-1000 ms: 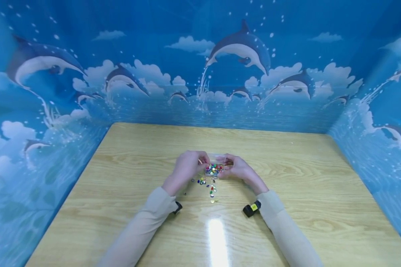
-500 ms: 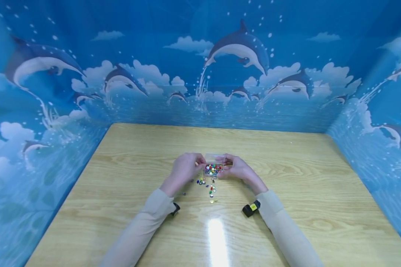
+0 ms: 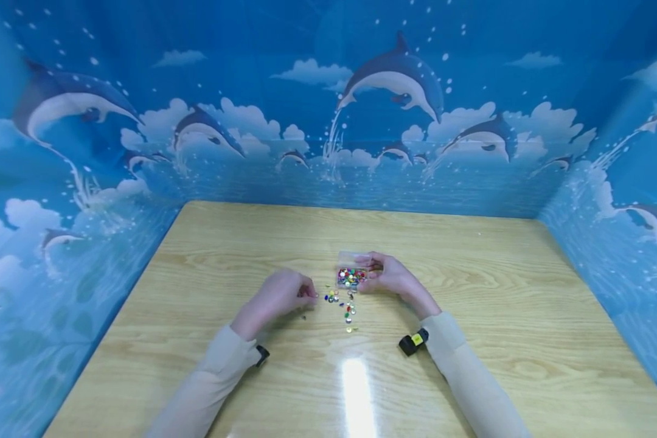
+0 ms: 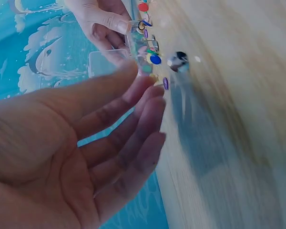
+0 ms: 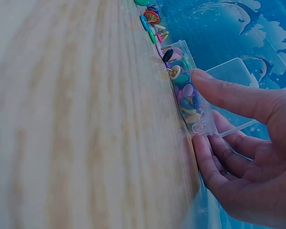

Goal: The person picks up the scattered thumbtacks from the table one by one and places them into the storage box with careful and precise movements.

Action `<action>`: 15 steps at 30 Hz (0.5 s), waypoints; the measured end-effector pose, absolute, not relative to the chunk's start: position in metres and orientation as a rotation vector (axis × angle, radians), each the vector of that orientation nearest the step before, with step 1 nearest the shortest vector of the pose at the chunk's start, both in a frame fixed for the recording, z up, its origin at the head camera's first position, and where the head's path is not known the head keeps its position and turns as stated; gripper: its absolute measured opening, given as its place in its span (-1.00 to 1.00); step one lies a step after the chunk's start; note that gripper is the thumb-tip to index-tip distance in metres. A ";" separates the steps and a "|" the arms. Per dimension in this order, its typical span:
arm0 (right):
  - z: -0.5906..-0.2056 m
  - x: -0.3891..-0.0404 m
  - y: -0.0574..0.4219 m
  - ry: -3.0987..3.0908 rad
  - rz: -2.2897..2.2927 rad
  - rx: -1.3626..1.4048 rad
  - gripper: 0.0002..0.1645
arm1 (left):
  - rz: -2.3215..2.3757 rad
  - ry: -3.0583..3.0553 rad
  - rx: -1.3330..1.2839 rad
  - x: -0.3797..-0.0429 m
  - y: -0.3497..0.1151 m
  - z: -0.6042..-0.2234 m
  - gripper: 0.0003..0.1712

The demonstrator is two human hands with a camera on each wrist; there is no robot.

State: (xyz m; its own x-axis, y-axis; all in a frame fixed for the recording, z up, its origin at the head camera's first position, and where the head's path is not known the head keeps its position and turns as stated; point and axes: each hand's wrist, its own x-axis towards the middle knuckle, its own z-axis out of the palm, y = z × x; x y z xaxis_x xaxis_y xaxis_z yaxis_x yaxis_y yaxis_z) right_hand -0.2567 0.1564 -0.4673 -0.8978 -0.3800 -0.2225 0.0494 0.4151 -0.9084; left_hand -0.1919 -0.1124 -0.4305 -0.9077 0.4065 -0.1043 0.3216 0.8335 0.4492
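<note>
A small clear plastic box (image 5: 209, 123) full of colourful thumbtacks (image 3: 351, 278) stands on the table, its clear lid (image 5: 233, 74) flipped back. My right hand (image 3: 390, 277) grips the box's right end, thumb on the near side and fingers behind. My left hand (image 3: 281, 296) is low over the table left of the box, fingers bent loosely. In the left wrist view its thumb and index fingertips are right by a purple thumbtack (image 4: 166, 83); whether they touch it is hard to tell. A silvery thumbtack (image 4: 178, 62) and a blue one (image 4: 155, 58) lie just beyond.
Several loose thumbtacks (image 3: 348, 309) are scattered on the wooden table (image 3: 471, 274) in front of the box. One small dark tack (image 3: 304, 317) lies apart, below the left hand. A blue dolphin-print curtain (image 3: 328, 121) surrounds the table's back and sides.
My left hand has left the box's left edge and come down leftward and nearer, to a loose thumbtack. The right hand and the box have stayed in place.
</note>
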 end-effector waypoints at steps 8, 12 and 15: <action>-0.469 -0.257 0.157 2.282 -1.479 -0.270 -0.14 | 0.690 2.659 0.579 -0.184 -0.127 -0.435 -0.79; -0.470 -0.257 0.157 2.284 -1.478 -0.265 -0.14 | 0.671 2.680 0.603 -0.184 -0.126 -0.437 -0.79; -0.469 -0.257 0.158 2.282 -1.480 -0.262 -0.13 | 0.646 2.698 0.587 -0.184 -0.123 -0.438 -0.78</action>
